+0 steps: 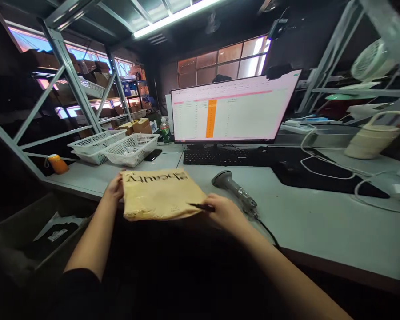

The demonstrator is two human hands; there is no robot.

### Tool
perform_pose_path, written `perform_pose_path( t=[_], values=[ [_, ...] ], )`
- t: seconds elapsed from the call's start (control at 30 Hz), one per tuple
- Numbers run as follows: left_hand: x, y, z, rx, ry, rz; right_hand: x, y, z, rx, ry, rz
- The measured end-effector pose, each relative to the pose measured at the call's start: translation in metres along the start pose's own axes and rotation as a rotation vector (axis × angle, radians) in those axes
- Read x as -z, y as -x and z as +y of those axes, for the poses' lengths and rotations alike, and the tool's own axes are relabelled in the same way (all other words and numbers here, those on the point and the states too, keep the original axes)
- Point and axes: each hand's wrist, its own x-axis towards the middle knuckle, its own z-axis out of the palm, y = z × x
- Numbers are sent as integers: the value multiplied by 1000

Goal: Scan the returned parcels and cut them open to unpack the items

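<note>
A yellowish plastic package with large dark lettering is held up over the desk's front edge. My left hand grips it at its left side, with the fingers partly hidden behind it. My right hand is closed around a slim black pen, whose tip points left across the package's lower right part. That hand is right at the package's right corner; whether it also grips the package I cannot tell. A grey barcode scanner lies on the desk just beyond my right hand.
White perforated baskets and a dark phone sit at the back left. A monitor stands behind a black keyboard. Loose white cables lie at the right. Below the desk's left end is a bin with packages.
</note>
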Motion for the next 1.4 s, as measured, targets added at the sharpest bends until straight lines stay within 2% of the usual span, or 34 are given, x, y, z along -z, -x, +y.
perform_pose_path(
  t=[0.1, 0.2, 0.33, 0.47, 0.6, 0.67, 0.73, 0.8, 0.87, 0.93, 1.0, 1.07, 1.13, 1.2, 1.3, 1.37, 1.4],
  values=[
    [22, 15, -30, 34, -213, 47, -21, 26, -3, -61, 177, -160],
    [26, 28, -44, 12, -454, -44, -29, 32, -5, -65, 174, -213],
    [6, 34, -50, -63, -712, -281, -29, 24, -1, -86, 52, -247],
    [-5, 32, -53, -140, -857, -412, -25, 23, 1, -77, -19, -268],
    [-10, 30, -59, -232, -897, -437, -11, 22, -4, -62, -65, -374],
    [-18, 25, -61, -305, -897, -421, 0, 15, -9, -34, -113, -416],
    [-33, 18, -61, -388, -893, -424, 10, 1, -15, -2, -91, -372],
    [-50, 10, -57, -427, -926, -426, 15, -20, -17, 14, 36, -257],
    [-63, 5, -52, -403, -988, -392, 15, -45, -15, -12, 219, -151],
    [-68, 4, -47, -348, -1045, -318, 9, -70, -6, -59, 380, -110],
    [-63, 9, -41, -247, -1081, -252, 0, -90, 7, -96, 463, -136],
    [-51, 18, -36, -108, -1115, -237, -9, -103, 20, -129, 490, -185],
    [-37, 30, -31, 13, -1145, -273, -16, -110, 29, -163, 499, -233],
    [-24, 43, -27, 109, -1081, -345, -21, -112, 34, -185, 502, -265],
    [-13, 58, -21, 246, -725, -515, -23, -108, 33, -205, 494, -274],
    [-11, 61, -18, 229, -551, -567, -22, -100, 28, -209, 483, -276],
    [-11, 59, -16, 172, -569, -552, -20, -95, 25, -205, 477, -281]
  ],
)
